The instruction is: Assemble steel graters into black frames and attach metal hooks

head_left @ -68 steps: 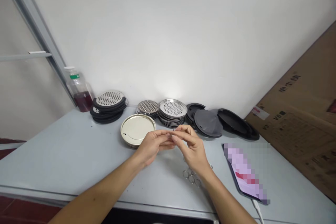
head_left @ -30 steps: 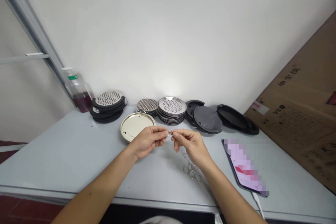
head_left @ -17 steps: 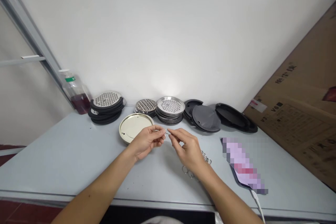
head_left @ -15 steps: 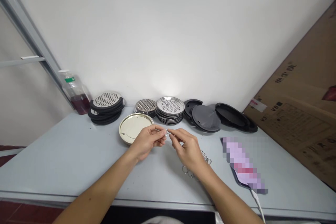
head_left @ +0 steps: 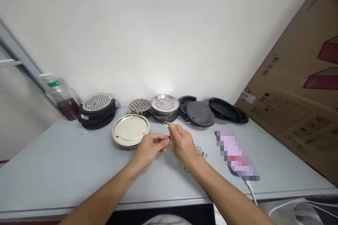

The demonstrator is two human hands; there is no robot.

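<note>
A small metal ring (head_left: 166,124) sticks out from the fingertips of my right hand (head_left: 182,144), which is closed on it. My left hand (head_left: 153,146) is pinched just to the left, its fingertips close to the right hand; what they grip is too small to make out. Several loose metal rings (head_left: 201,152) lie on the table, partly hidden behind my right wrist. Beside my left hand stands a stack of pale gold round lids (head_left: 131,130), each with small holes near the rim.
Along the wall stand black-rimmed grater discs (head_left: 98,102), metal grater plates (head_left: 139,106), a taller plate stack (head_left: 164,104) and black round trays (head_left: 200,113). A bottle of dark red liquid (head_left: 67,107) is far left. A phone (head_left: 236,156) with a cable and a cardboard box (head_left: 293,88) are right.
My right hand has turned and risen, so the ring now points up and away from the left fingertips. The view has shifted a little to the right.
</note>
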